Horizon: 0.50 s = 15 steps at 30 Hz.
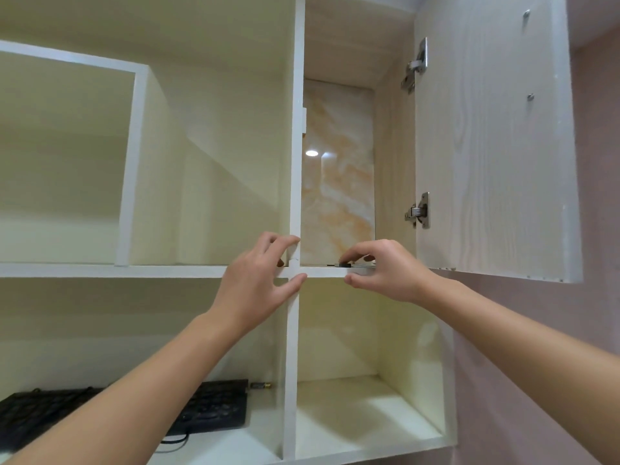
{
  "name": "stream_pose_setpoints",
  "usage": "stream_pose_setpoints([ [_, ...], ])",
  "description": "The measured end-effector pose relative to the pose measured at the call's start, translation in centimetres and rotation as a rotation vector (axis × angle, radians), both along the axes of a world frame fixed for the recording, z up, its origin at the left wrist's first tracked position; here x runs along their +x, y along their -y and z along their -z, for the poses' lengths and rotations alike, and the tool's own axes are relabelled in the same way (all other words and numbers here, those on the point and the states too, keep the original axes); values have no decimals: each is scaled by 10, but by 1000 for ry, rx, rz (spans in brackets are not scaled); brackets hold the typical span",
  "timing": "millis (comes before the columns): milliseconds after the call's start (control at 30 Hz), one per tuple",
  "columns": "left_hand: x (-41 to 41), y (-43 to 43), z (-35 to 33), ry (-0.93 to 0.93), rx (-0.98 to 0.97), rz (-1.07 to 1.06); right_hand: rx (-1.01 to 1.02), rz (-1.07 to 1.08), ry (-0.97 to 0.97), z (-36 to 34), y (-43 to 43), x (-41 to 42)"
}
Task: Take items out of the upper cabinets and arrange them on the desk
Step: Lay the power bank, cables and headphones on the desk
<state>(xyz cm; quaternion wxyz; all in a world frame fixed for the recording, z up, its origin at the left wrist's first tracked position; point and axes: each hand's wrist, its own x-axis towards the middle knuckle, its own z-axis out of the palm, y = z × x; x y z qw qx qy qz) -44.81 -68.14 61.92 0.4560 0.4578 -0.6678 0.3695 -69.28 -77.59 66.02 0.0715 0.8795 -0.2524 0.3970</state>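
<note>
Two hands reach up at the white divider [295,162]. Left of it, low down, a black keyboard [214,407] lies on a shelf [235,444]. At the divider the left hand [258,280] shows a wide grip, holding nothing, fingertips [294,240] touching it, likely to steady. Just right of the divider the right hand [385,270] pinches a thin grey item [360,267] next to a small black disc [344,264], probably to slide it out. Farther right, the cabinet door [486,146] stands open by a pinkish wall [597,162].
</note>
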Motion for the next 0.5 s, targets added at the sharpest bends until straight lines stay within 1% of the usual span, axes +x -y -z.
stream_pose_setpoints([
  [100, 0, 0, 0, 0, 1, 4, -37, -54, 74, 5, -1, -1],
  [300, -1, -1, 0, -3, 4, 12, -125, -147, 353, -5, -17, -22],
  [400, -2, -2, -1, -20, 11, 15, -82, -171, 406, -11, -29, -34],
  [500, -4, -4, -1, -43, 27, 16, -49, -182, 392, -12, -39, -43],
])
